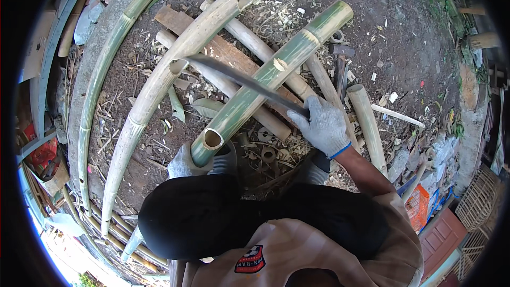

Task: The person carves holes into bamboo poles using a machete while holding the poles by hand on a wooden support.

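The green bamboo pole [260, 89] lies slantwise in the middle, in front of the person, over a brown plank [228, 53] and two pale poles [255, 42], which are on the soil [404, 48]. In its near part there is a round opening [213, 138], and farther along, on its upper side, a pale scraped patch [280, 64]. The left hand [183, 163], in a grey glove, grasps the near end of this pole from the left side; its fingers are partly hidden under it. The right hand [319, 124], gloved also, is closed around the handle end of a long dark blade [239, 78]. The blade passes above the green pole and points to the upper left; whether it touches the bamboo, I cannot tell. To the left lies a long curved pole [143, 103] with cut holes. A hammer [341, 51] lies near the far end, on the right, among scattered wood chips [265, 18].
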